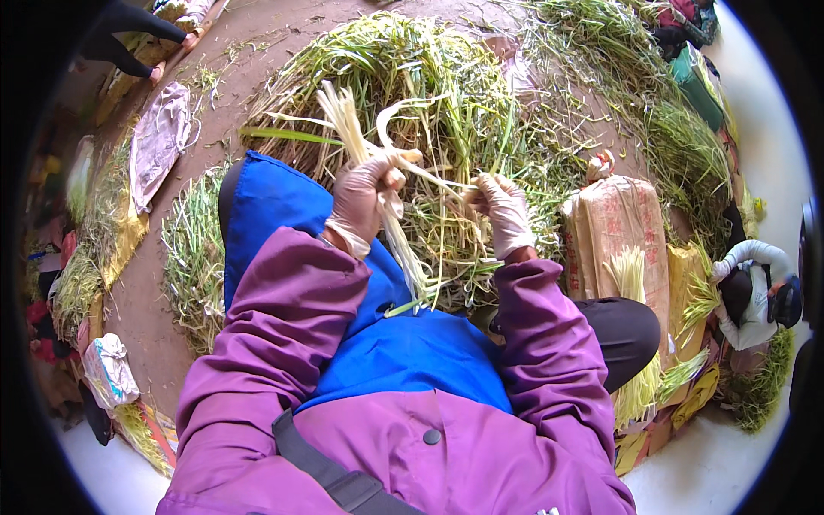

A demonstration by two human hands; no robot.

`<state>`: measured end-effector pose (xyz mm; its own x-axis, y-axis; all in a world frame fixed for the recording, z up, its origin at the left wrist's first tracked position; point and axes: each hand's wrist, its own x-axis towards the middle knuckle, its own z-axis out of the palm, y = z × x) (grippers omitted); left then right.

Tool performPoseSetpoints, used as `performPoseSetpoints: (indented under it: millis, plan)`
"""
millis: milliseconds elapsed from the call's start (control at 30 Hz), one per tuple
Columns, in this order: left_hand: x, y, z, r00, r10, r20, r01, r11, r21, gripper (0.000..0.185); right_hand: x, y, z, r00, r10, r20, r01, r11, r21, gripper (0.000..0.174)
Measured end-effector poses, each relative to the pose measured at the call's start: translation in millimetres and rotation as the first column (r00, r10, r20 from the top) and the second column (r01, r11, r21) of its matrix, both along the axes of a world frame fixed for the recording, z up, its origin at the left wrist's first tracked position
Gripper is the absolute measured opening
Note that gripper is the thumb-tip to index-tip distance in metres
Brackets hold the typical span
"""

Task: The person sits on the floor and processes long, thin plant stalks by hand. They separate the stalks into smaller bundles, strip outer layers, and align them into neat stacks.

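Note:
My left hand point(362, 201), in a thin pale glove, grips a bundle of pale yellow-white stalks point(343, 119) that look like blanched chives. The bundle slants over my lap; its leafy ends point(409, 257) hang down past the hand to my blue apron point(412, 354). My right hand point(502, 205), gloved too, pinches a thin pale strand point(438, 181) that stretches across from the bundle. One loose green blade point(290, 134) sticks out leftward. Behind both hands rises a large heap of green and straw-coloured leaves point(412, 64).
A tied woven sack point(621, 206) with red printing stands to my right, pale stalk bundles point(627, 273) against it. A smaller leaf pile point(196, 251) and a flat woven sack point(159, 141) lie left. Another person point(750, 290) bends over at far right; someone's legs point(129, 38) show upper left.

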<state>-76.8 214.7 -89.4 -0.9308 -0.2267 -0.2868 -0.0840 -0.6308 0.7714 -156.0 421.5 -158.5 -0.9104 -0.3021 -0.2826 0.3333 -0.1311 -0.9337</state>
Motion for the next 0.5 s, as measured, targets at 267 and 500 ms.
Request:
performPoseSetpoints:
  millis: [267, 500]
  plan:
    - [-0.3, -40.1, 11.1, 0.988, 0.139, -0.072, -0.136, 0.989, 0.049, 0.038, -40.6, 112.1, -61.6, 0.993, -0.107, 0.055, 0.035, 0.695, 0.718, 0.033]
    - [-2.7, -18.9, 2.2, 0.988, -0.144, -0.062, 0.150, 0.983, 0.103, 0.042, -2.5, 17.9, 33.7, 0.834, 0.505, -0.224, -0.354, 0.800, 0.484, 0.052]
